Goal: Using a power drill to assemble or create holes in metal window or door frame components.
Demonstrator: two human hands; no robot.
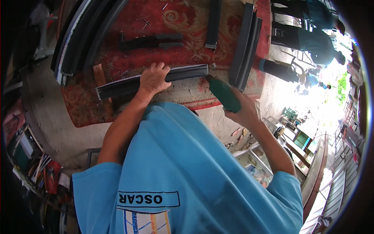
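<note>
A long black profile strip (187, 73) with a pale far edge lies across the near part of the red patterned carpet. My left hand (155, 79) grips it near its middle, fingers bent over the top. My right hand (248, 110) is wrapped around a green handheld tool (224, 93) with a rounded body. The tool's narrow dark tip sits close to the strip's right end; whether they touch, I cannot tell. The tool's exact kind is not clear, since my palm covers its rear part.
A shorter black piece (152, 41) lies farther back among small thin scraps. Black profiles (246, 46) rest at the right, another (213, 25) at the back, and several long curved ones (91, 35) at the left. People (317, 43) stand beyond the right edge.
</note>
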